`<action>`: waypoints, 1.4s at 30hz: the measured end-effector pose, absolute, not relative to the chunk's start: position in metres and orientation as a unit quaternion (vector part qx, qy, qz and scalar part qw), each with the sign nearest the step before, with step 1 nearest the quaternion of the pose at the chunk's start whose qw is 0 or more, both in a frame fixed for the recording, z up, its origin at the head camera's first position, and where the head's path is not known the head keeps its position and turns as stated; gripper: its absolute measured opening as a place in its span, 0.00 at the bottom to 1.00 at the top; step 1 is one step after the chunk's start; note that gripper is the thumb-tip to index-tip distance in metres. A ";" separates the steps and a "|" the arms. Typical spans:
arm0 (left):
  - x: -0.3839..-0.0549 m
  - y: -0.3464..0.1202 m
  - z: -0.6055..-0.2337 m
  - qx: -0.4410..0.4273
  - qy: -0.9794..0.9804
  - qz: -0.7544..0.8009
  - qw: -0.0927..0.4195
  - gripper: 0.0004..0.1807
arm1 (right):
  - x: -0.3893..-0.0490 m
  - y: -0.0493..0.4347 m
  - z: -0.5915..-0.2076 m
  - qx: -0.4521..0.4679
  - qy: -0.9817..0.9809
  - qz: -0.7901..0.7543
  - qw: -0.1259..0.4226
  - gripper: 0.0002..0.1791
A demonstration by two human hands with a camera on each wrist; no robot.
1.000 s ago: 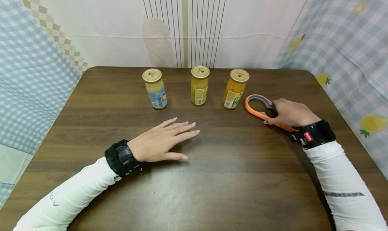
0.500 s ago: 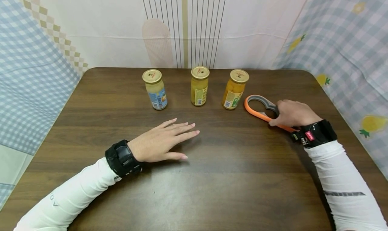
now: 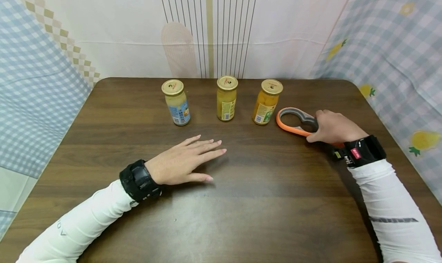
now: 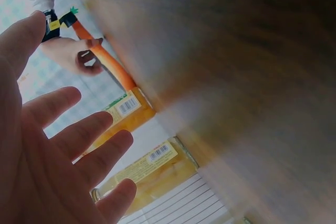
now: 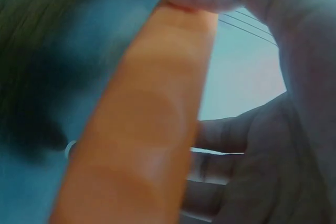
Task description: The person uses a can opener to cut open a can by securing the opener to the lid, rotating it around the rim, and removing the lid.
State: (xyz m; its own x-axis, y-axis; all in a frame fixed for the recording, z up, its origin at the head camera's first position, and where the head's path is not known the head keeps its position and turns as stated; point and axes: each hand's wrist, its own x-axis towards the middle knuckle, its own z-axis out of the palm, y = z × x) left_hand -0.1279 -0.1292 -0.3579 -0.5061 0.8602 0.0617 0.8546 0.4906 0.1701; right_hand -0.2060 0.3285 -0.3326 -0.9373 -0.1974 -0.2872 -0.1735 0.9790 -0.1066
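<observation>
My right hand grips an orange-and-grey jar opener by its handle. The thumb lies on the orange edge and the fingers curl at the other side; the palm hides part of the handle. The opener's rounded loop points left, close to a jar of orange fruit. Spread and relaxed, my left hand hovers low over or rests on the table, holding nothing. Beyond it stand a jar with a yellow-green label and a jar with a blue label, both upright with gold lids.
The brown wooden table has rounded far corners. A white printed cloth hangs behind its far edge. Checked cloths hang at the left and right sides.
My right hand has shifted its hold slightly along the jar opener, which has turned a little flatter and moved slightly left. The left hand and the jars stay put.
</observation>
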 end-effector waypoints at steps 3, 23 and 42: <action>-0.128 -0.129 -0.358 0.496 0.863 0.090 0.016 0.41 | -0.206 0.328 -0.332 -0.094 0.985 -0.056 0.136 0.38; -0.131 -0.130 -0.357 0.491 0.867 0.086 0.024 0.41 | -0.198 0.327 -0.324 -0.089 0.979 -0.151 -0.105 0.37; -0.130 -0.130 -0.359 0.492 0.866 0.085 0.014 0.41 | -0.187 0.299 -0.309 -0.155 0.918 -0.187 -0.313 0.36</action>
